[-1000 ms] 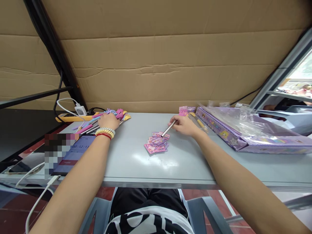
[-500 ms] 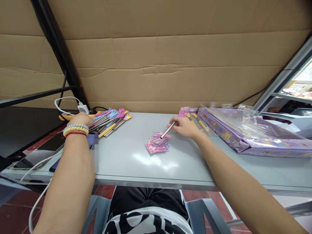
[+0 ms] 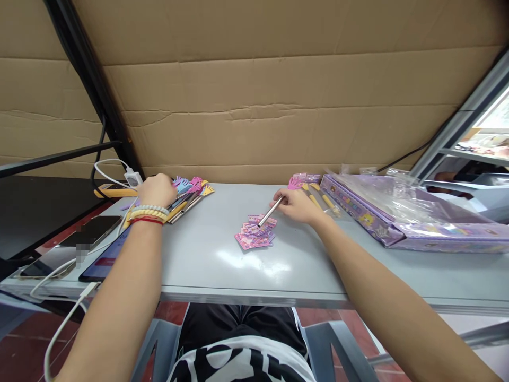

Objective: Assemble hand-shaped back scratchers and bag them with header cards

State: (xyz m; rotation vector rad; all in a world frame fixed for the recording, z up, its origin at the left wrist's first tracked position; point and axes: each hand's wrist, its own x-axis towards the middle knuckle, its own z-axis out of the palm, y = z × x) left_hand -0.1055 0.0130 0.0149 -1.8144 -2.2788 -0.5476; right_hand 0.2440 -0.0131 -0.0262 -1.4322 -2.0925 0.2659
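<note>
Right hand (image 3: 296, 204) gripping metal rod (image 3: 269, 211) over pink cards (image 3: 255, 237) (mid-table), bare table (image 3: 222, 260) around

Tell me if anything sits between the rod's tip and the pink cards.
Nothing visible does. The right hand holds the rod, whose tip is at the far edge of the cards; bare table surrounds them.

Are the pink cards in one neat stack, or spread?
Spread: the pink cards lie fanned and overlapping on the table, edges askew.
</note>
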